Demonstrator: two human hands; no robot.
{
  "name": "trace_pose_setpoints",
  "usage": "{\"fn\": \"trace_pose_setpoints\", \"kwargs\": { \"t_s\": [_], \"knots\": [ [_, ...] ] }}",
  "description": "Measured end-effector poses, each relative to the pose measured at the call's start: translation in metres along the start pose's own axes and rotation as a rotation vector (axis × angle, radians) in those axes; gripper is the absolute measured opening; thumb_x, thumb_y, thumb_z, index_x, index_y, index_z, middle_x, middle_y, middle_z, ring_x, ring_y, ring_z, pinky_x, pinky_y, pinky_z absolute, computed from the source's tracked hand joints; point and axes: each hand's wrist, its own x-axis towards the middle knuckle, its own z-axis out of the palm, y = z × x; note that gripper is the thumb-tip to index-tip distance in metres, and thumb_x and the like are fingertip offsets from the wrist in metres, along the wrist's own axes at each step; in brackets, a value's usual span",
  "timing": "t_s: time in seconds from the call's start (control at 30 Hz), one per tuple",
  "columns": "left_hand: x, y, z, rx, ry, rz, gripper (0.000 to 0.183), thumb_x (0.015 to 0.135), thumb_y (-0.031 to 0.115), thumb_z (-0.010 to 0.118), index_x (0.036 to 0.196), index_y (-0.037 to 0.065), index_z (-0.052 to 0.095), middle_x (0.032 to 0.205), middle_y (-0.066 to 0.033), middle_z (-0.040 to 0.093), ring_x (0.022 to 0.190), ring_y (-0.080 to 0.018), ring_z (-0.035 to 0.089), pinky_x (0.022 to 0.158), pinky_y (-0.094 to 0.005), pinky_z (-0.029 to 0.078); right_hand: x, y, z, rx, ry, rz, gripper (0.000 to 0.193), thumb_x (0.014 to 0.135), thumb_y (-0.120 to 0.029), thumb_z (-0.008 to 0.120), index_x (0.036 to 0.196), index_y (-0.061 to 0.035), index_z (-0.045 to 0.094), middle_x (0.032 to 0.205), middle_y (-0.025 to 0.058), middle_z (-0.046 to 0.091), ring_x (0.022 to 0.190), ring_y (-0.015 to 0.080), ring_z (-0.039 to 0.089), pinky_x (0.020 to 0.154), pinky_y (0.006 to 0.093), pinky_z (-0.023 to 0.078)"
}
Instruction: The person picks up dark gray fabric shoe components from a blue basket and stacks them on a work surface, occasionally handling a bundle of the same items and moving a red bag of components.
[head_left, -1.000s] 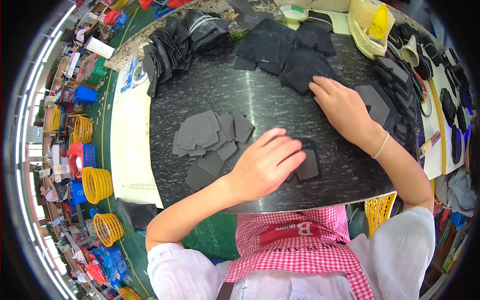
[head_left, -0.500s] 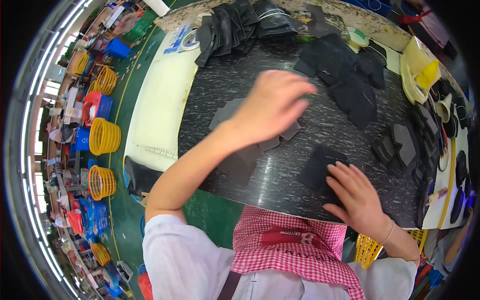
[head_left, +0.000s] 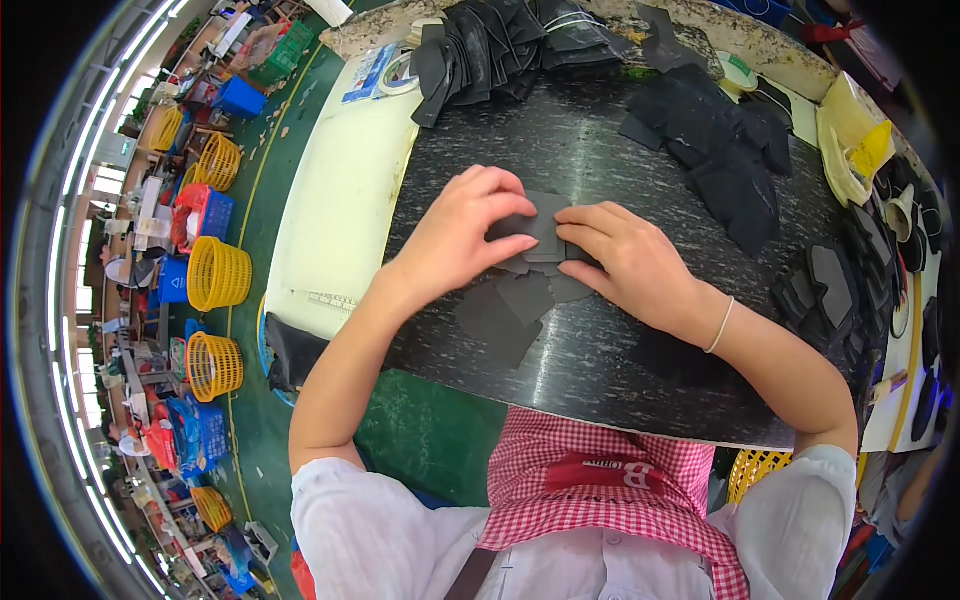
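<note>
Both hands meet over a loose pile of flat, dark grey cut pieces (head_left: 545, 228) on the black speckled tabletop. From the left, my left hand (head_left: 465, 235) grips the edge of these pieces between thumb and curled fingers. My right hand (head_left: 635, 265) pinches them from the other side, thumb below and fingers above. More grey pieces (head_left: 500, 325) lie fanned out just nearer to me. A black sheet piece (head_left: 680, 355) rests flat by my right forearm, partly hidden and hard to tell from the tabletop.
Stacked black pieces (head_left: 480, 55) stand at the far left edge, with a black sheet heap (head_left: 725, 150) at the far right. Grey pieces (head_left: 825, 285) are piled on the right. A pale sheet (head_left: 340, 200) covers the table's left side. Yellow baskets (head_left: 218, 272) stand beyond on the floor.
My right hand has left the black sheet piece and moved up and left to the grey pieces. My left hand has come down onto the same pile. Both now grip there.
</note>
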Motion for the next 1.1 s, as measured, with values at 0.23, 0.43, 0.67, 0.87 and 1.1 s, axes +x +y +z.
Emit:
{"fn": "trace_pose_setpoints", "kwargs": {
  "t_s": [0.23,0.43,0.67,0.87,1.1],
  "knots": [
    [-0.002,0.002,0.013,-0.031,0.122,0.120,0.021,0.076,0.012,0.073,0.093,0.002,0.066,0.098,-0.0102,0.061,0.093,-0.0281,0.060,0.080,-0.0347,0.050,0.003,0.001,-0.003,0.112,0.028,0.100,0.025,0.078,-0.015,0.070,0.095,-0.0023,0.057,0.101,0.0097,0.057,0.084,0.0296,0.061,0.074,0.0370,0.052],
    [-0.031,-0.019,-0.028,-0.945,1.274,-0.294,0.013,0.096,0.015,0.057,0.100,0.003,0.061,0.095,-0.0063,0.067,0.083,-0.0126,0.064,0.073,-0.0270,0.052,0.003,-0.005,0.000,0.083,0.013,0.045,0.021,0.080,-0.014,0.069,0.093,-0.0021,0.057,0.103,0.0094,0.056,0.084,0.0302,0.062,0.072,0.0374,0.052],
    [-0.039,0.038,0.011,-1.307,0.850,-0.503,0.012,0.093,0.014,0.061,0.102,0.007,0.061,0.093,0.0001,0.063,0.078,-0.0068,0.060,0.068,-0.0239,0.052,0.025,-0.023,-0.037,0.193,0.376,-0.081,0.030,0.078,-0.008,0.070,0.107,-0.0061,0.064,0.105,0.0100,0.057,0.089,0.0275,0.058,0.074,0.0369,0.050],
    [-0.033,0.073,0.021,-1.737,0.467,-0.402,0.016,0.093,0.014,0.060,0.101,0.002,0.055,0.095,-0.0055,0.062,0.085,-0.0093,0.062,0.075,-0.0276,0.052,0.008,-0.030,-0.041,0.186,0.198,-0.113,0.034,0.071,-0.009,0.075,0.104,-0.0076,0.066,0.106,0.0075,0.057,0.084,0.0240,0.055,0.071,0.0342,0.049],
    [-0.023,0.070,0.035,-1.643,0.302,-0.471,0.015,0.087,0.006,0.066,0.094,0.005,0.053,0.100,-0.0053,0.060,0.087,-0.0080,0.058,0.078,-0.0247,0.049,-0.010,-0.032,-0.041,0.262,0.267,-0.010,0.032,0.067,-0.005,0.077,0.097,-0.0062,0.067,0.102,0.0060,0.060,0.087,0.0226,0.058,0.074,0.0332,0.050]
  ]
}}
